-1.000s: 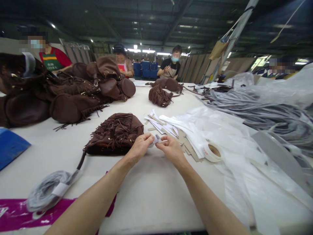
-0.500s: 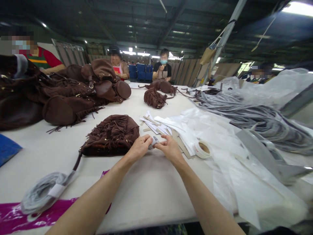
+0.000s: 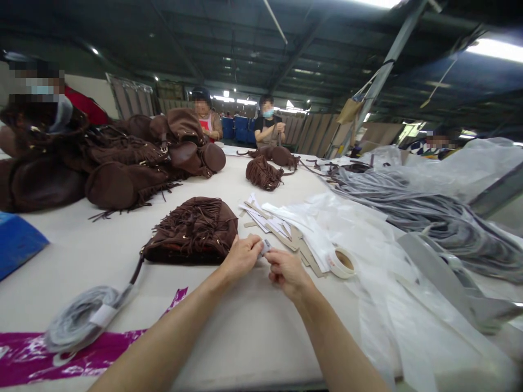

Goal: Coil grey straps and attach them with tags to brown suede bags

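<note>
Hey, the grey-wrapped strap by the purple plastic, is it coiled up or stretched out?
Coiled, mostly: the strap lies in loops with a white band across one side, while its brown end runs to the fringed bag.

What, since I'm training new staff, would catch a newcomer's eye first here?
Probably the heap of brown bags on the left of the white table, with one fringed bag nearer. In the middle, the left hand pinches a small pale piece, the right hand at its edge. A long grey bundle sprawls on the right.
</note>
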Tool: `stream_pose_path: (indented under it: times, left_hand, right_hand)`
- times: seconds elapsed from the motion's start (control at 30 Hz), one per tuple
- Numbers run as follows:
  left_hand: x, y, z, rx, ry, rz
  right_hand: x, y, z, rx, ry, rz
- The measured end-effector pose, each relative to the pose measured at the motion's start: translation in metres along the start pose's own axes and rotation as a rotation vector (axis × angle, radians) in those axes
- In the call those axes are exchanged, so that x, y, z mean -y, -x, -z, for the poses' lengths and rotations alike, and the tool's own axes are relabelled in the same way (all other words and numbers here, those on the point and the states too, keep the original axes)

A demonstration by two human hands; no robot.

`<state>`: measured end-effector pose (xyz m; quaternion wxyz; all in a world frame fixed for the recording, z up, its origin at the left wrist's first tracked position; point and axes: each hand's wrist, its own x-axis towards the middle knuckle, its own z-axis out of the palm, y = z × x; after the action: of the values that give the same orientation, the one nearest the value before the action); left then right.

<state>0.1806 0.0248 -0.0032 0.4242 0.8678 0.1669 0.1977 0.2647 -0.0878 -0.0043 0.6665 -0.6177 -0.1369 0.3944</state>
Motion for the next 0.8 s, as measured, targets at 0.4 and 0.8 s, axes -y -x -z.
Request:
stream_pose_path:
  times: [0.4,0.8]
  left_hand:
    - [0.006,0.001,0.009,-0.074,0.546,0.277]
    - [0.007,0.0,0.012,-0.138,0.953,0.276]
  right_hand:
    - [-0.012,0.003,-0.006,0.365,-0.666,-0.382]
    - [-0.021,-0.002,-0.008,0.307,-0.722,-0.334]
